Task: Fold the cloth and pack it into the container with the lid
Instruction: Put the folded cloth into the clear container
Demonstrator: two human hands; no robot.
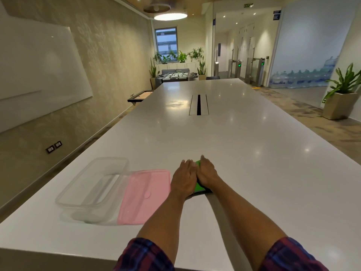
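Observation:
A small folded green cloth (198, 187) lies on the white table (244, 153), mostly hidden under my hands. My left hand (184, 178) and my right hand (208, 171) press flat on it side by side, fingers extended and together. Only a green strip near my wrists and a tip between the fingers show. A clear plastic container (91, 188) stands empty and open to the left. Its pink lid (144, 196) lies flat between the container and my left hand, partly under the container's right rim.
The table's near edge runs just below my sleeves and its left edge lies beyond the container. A cable slot (198, 105) sits in the table's middle, far ahead. Plants, a foosball table and gates stand beyond the far end.

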